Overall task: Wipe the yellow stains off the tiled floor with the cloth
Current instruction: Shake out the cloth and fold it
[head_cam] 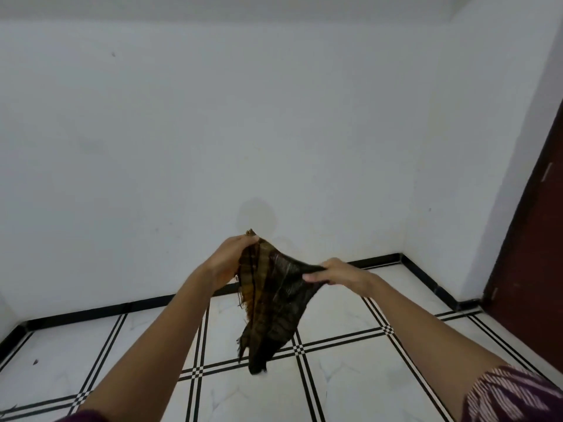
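A dark brown cloth with orange-yellow stripes and frayed edges hangs in the air in front of me, above the floor. My left hand grips its upper left corner. My right hand pinches the upper right edge, thumb underneath. The cloth is stretched between both hands and its lower end dangles toward the white tiled floor, which has black double lines. No yellow stains show on the visible tiles.
A white wall stands straight ahead with a black skirting along its base. A dark brown door is at the right. A small dark speck lies on the floor at the left.
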